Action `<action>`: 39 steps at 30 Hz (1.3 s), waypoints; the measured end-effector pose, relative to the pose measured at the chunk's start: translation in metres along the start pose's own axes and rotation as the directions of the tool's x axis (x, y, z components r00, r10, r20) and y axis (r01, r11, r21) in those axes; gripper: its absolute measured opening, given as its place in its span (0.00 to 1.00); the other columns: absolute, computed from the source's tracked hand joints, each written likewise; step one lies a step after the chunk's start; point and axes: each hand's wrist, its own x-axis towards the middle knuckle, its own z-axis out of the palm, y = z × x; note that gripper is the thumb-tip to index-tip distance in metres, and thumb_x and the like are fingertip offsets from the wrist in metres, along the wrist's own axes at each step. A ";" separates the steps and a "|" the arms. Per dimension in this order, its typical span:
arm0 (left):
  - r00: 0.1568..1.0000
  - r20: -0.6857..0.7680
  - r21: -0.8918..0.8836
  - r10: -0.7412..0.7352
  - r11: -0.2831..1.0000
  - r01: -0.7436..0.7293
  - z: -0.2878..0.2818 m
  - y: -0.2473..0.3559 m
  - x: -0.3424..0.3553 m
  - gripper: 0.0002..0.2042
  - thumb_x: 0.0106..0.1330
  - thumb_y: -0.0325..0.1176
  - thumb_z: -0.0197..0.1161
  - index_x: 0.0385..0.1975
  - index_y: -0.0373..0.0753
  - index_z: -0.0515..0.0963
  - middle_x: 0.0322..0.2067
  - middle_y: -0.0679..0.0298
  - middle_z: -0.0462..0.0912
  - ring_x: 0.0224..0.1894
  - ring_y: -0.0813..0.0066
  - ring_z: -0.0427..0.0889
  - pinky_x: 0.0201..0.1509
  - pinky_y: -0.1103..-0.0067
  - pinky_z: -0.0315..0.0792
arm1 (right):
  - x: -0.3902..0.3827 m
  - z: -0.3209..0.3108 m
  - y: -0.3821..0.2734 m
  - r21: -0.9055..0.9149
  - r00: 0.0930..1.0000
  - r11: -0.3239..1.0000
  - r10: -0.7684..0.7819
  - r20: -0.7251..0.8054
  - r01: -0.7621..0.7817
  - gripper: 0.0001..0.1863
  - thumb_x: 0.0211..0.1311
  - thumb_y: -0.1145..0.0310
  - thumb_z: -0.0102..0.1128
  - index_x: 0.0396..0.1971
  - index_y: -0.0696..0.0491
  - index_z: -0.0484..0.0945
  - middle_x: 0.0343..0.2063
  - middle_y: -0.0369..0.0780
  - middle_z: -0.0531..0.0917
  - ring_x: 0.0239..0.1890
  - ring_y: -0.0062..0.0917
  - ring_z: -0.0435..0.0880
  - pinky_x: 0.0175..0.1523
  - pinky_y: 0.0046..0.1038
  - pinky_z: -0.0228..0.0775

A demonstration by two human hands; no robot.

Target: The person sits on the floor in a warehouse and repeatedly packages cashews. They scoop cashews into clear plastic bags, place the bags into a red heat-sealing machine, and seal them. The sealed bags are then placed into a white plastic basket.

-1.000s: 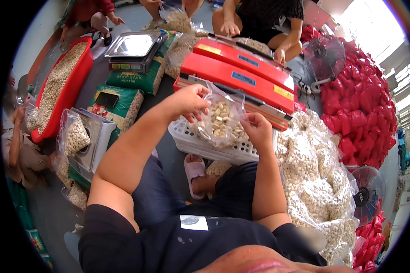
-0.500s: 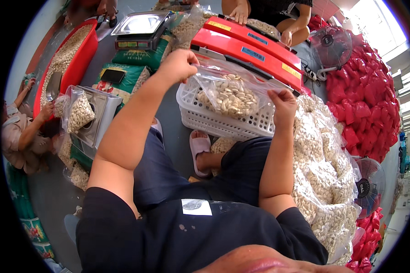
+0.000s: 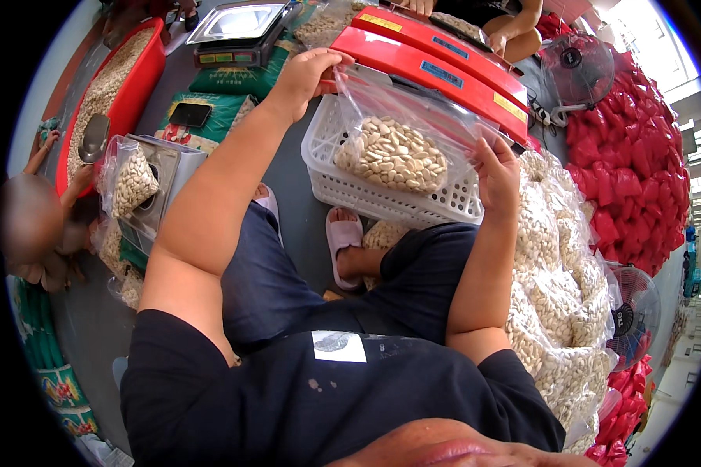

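A clear plastic bag of pale pumpkin seeds (image 3: 401,156) hangs stretched between my hands, its seeds gathered low in it. My left hand (image 3: 311,76) is closed on the bag's upper left corner, beside the near red heat sealer (image 3: 413,64). With thumb and fingers, my right hand (image 3: 497,173) pinches the upper right corner. The bag's top edge lies along the front of that sealer. Beneath the bag stands a white perforated plastic basket (image 3: 382,201). A second red sealer (image 3: 452,35) sits just behind the first.
Filled seed bags (image 3: 557,272) are heaped at my right, with red packages (image 3: 627,163) and fans (image 3: 576,68) beyond. At left are a scale (image 3: 237,35), a phone (image 3: 190,114) on green sacks, and a red tub of seeds (image 3: 154,74). Co-workers sit at left and across from me.
Both hands have shifted slightly: the left one up and away from me, the right one to the right and a little up. The bag's top edge has come up against the near sealer.
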 end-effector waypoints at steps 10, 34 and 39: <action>0.980 0.074 0.309 0.185 0.930 -0.198 0.010 -0.031 -0.016 0.15 0.51 0.33 0.65 0.37 0.34 0.74 0.32 0.66 0.76 0.38 0.82 0.74 0.41 0.85 0.69 | 0.003 -0.004 0.000 0.017 0.997 1.000 -0.024 -0.077 0.025 0.07 0.52 0.74 0.57 0.31 0.60 0.77 0.30 0.41 0.80 0.32 0.21 0.79 0.39 0.20 0.71; 0.919 0.364 0.447 0.155 0.836 -0.318 0.010 -0.027 -0.011 0.12 0.51 0.37 0.65 0.31 0.36 0.77 0.28 0.66 0.78 0.29 0.84 0.74 0.35 0.86 0.69 | 0.000 -0.014 -0.005 0.086 0.976 0.987 -0.120 -0.182 0.137 0.05 0.54 0.74 0.53 0.28 0.59 0.75 0.25 0.43 0.80 0.26 0.24 0.80 0.33 0.22 0.74; 0.975 0.177 0.303 0.134 0.935 -0.183 0.013 -0.027 -0.004 0.12 0.52 0.38 0.64 0.22 0.34 0.78 0.20 0.67 0.78 0.24 0.84 0.74 0.31 0.86 0.70 | 0.000 -0.017 -0.005 0.082 0.963 0.989 -0.101 -0.249 0.125 0.05 0.54 0.74 0.53 0.28 0.59 0.75 0.24 0.43 0.80 0.24 0.24 0.79 0.32 0.23 0.74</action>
